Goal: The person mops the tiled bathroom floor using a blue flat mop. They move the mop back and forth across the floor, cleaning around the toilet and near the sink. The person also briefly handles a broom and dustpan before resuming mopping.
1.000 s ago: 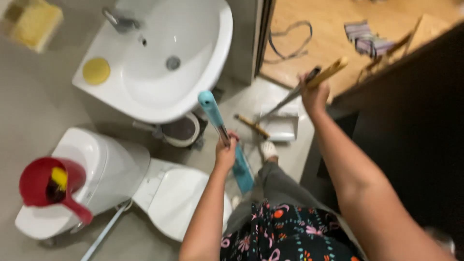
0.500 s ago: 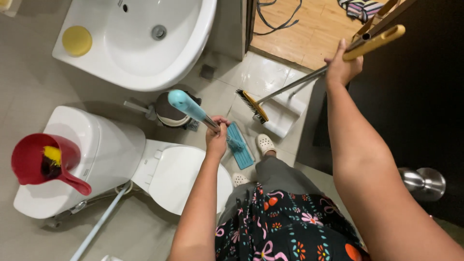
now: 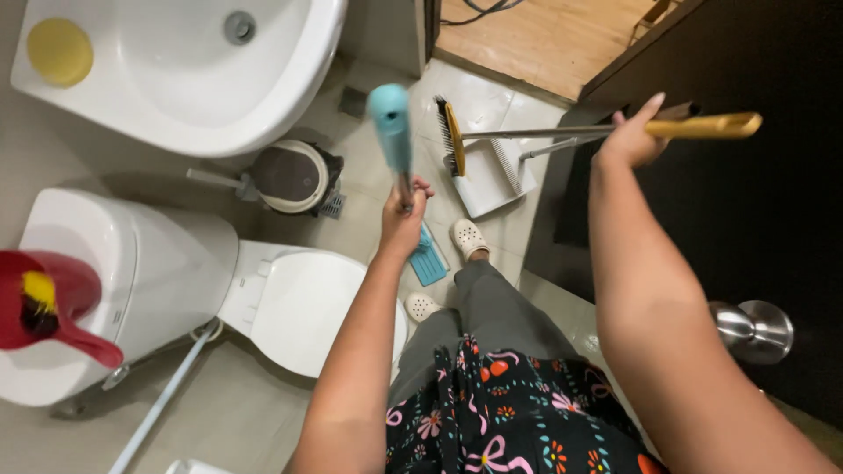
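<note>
My left hand [image 3: 404, 213] grips the metal shaft of a mop whose light-blue handle top [image 3: 390, 123] points up at the camera; its blue flat head [image 3: 429, 262] rests on the floor tiles by my feet. My right hand [image 3: 630, 139] holds the yellow-gripped handles [image 3: 698, 127] of a broom and a long-handled dustpan. The broom head [image 3: 450, 136] and the white dustpan [image 3: 488, 180] sit together on the floor near the doorway.
A white toilet [image 3: 299, 303] with closed lid is at left, with a red scoop [image 3: 44, 307] on its tank. A white sink [image 3: 176, 70] holds a yellow sponge [image 3: 59, 51]. A small lidded bin [image 3: 290, 177] stands under it. A dark door with a metal knob [image 3: 752, 330] is at right.
The view shifted downward and closer. My left hand has brought the mop more upright, its handle top now pointing at the camera. The broom and dustpan stay near the doorway.
</note>
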